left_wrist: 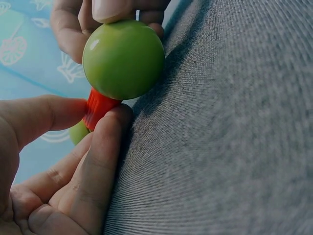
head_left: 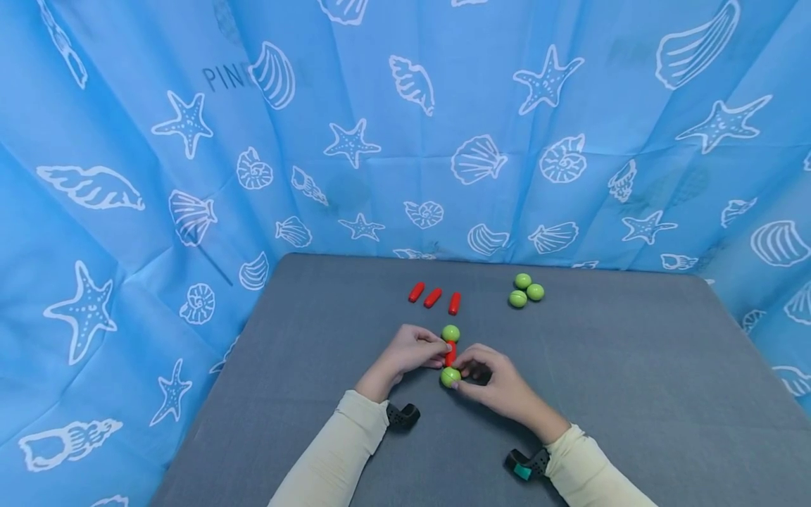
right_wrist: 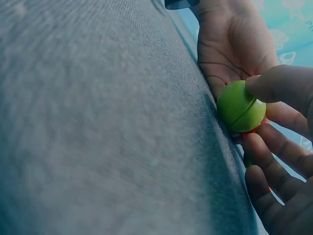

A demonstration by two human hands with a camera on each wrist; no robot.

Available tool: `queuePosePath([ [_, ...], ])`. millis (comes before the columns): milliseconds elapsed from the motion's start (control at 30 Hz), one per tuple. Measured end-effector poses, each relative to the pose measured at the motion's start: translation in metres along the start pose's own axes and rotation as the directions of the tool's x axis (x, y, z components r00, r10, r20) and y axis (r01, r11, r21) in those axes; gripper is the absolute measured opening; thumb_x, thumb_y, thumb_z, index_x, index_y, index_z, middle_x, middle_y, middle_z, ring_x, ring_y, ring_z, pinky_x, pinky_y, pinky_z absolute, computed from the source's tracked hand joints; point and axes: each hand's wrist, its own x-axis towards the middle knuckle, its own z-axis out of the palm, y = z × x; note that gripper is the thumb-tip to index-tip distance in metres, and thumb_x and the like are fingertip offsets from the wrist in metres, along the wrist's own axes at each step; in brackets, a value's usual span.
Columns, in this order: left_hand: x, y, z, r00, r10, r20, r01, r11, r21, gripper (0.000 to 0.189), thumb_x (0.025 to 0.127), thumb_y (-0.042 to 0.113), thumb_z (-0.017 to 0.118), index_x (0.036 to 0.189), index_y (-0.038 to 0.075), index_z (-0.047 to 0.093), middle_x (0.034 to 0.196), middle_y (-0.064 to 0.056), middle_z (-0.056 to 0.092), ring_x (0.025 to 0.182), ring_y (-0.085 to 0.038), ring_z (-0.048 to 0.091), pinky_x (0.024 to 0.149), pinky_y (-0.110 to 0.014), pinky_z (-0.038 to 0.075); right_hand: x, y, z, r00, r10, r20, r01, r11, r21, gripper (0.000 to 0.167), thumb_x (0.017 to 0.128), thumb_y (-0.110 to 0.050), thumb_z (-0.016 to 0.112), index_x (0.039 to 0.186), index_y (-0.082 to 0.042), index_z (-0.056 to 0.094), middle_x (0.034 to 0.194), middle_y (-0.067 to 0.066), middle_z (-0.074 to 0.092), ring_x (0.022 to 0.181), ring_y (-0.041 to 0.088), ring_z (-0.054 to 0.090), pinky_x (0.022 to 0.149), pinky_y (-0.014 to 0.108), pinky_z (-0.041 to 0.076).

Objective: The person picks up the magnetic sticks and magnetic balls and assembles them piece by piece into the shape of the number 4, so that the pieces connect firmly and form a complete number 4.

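A short red rod (head_left: 450, 353) lies between two green balls, in line with them. My left hand (head_left: 415, 351) pinches the rod between thumb and fingers, as the left wrist view shows. The nearer green ball (left_wrist: 123, 59) sits against the rod's near end. My right hand (head_left: 497, 380) holds this ball, thumb on its near side and fingers by the rod's end; in the right wrist view a seam line runs round the ball (right_wrist: 241, 106). At the rod's far end is the other green ball (head_left: 450, 333), mostly hidden in both wrist views.
Three loose red rods (head_left: 433, 297) lie in a row toward the back of the grey table (head_left: 317, 317). To their right, three green balls (head_left: 518, 299) sit grouped together. A blue curtain (head_left: 380, 183) with white shell prints hangs behind the table and along its left side.
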Motion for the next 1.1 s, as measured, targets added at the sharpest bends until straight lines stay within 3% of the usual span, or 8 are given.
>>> queuePosePath([
  [500,0.000,0.001,-0.001,1.000,-0.007,0.003,0.007,1.000,-0.003,0.013,0.093,0.015,0.080,0.101,0.004,0.082,0.097,-0.009,0.080,0.080,-0.011,0.077,0.075,-0.028,0.065,0.014,0.008,-0.014,0.999,0.006,-0.039,-0.005,1.000,0.021,0.014,0.098,-0.008,0.075,0.112,-0.006,0.074,0.100,0.008,0.071,0.083,0.012,0.066,0.070,0.026,0.056],
  [833,0.001,0.000,-0.002,1.000,-0.014,0.006,0.014,1.000,-0.017,0.012,0.092,0.014,0.081,0.099,0.005,0.083,0.096,-0.009,0.081,0.075,-0.010,0.076,0.074,-0.029,0.065,0.051,0.020,-0.034,0.992,0.081,-0.096,-0.082,0.997,-0.002,0.021,0.100,-0.013,0.075,0.117,-0.001,0.073,0.106,0.012,0.074,0.089,0.017,0.068,0.076,0.027,0.056],
  [1100,0.000,0.001,-0.002,1.000,-0.013,-0.004,0.013,1.000,-0.016,0.010,0.092,0.013,0.080,0.099,0.005,0.083,0.094,-0.008,0.081,0.073,-0.010,0.076,0.073,-0.029,0.065,0.083,0.035,-0.036,0.991,0.080,-0.110,-0.085,0.996,-0.041,0.025,0.101,-0.012,0.071,0.124,-0.003,0.072,0.118,0.016,0.069,0.095,0.025,0.067,0.076,0.029,0.056],
])
